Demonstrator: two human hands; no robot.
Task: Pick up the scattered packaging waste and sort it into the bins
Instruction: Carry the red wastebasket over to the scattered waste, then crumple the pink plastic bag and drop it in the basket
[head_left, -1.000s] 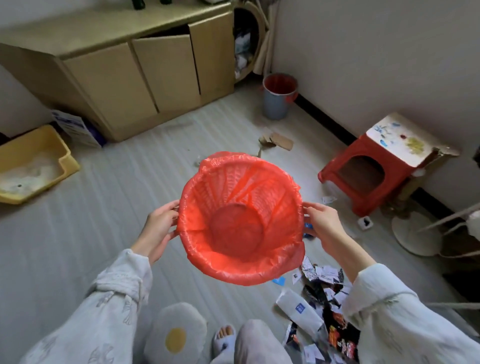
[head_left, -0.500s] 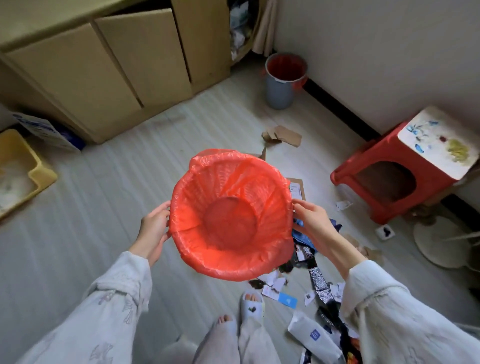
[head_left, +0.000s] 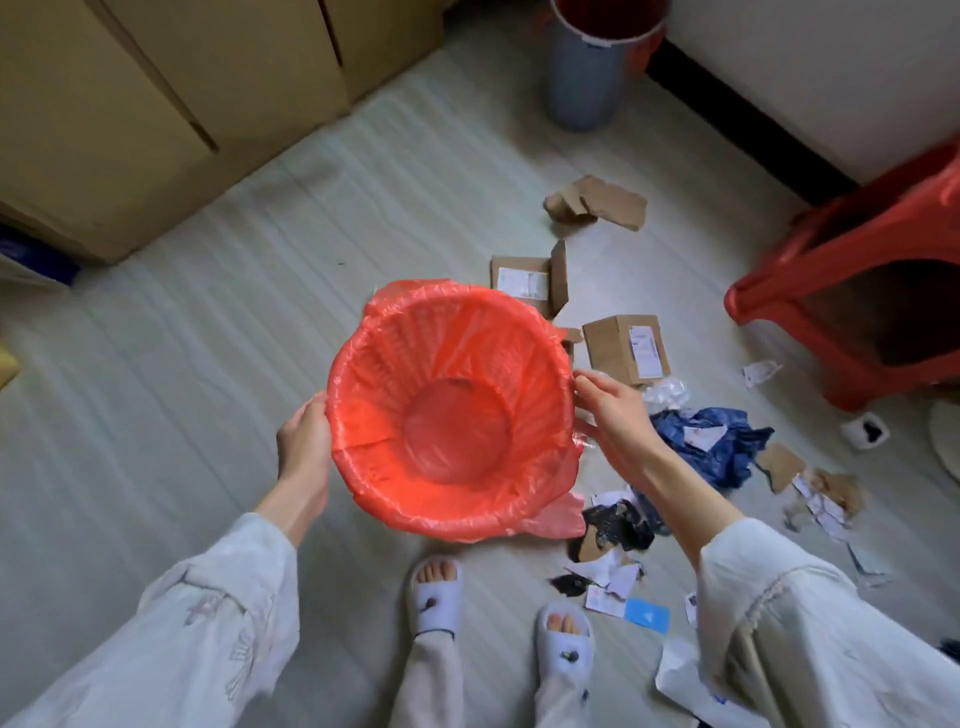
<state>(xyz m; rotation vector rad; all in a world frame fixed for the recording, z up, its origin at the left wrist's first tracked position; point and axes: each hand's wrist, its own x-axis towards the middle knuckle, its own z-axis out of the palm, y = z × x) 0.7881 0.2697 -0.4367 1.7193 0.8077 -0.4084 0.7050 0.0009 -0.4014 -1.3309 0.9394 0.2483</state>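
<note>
I hold a red bin (head_left: 452, 415) lined with a red plastic bag above the floor, its mouth facing me and nothing inside. My left hand (head_left: 304, 447) grips its left rim and my right hand (head_left: 615, 421) holds the right rim. Packaging waste lies on the floor to the right: two small cardboard boxes (head_left: 626, 353) (head_left: 524, 283), torn cardboard (head_left: 597, 200), a crumpled blue plastic bag (head_left: 711, 447), black and white paper scraps (head_left: 608, 551) and a white pouch (head_left: 685, 686).
A grey bin with a red liner (head_left: 589, 67) stands at the back by the wall. A red plastic stool (head_left: 852, 291) is on the right, beige cabinets (head_left: 156, 104) on the left. My feet in white slippers (head_left: 436, 597) stand just below the red bin.
The view has tipped down and moved forward over the litter, so the boxes and grey bin look closer. Both hands have kept their hold on the red bin.
</note>
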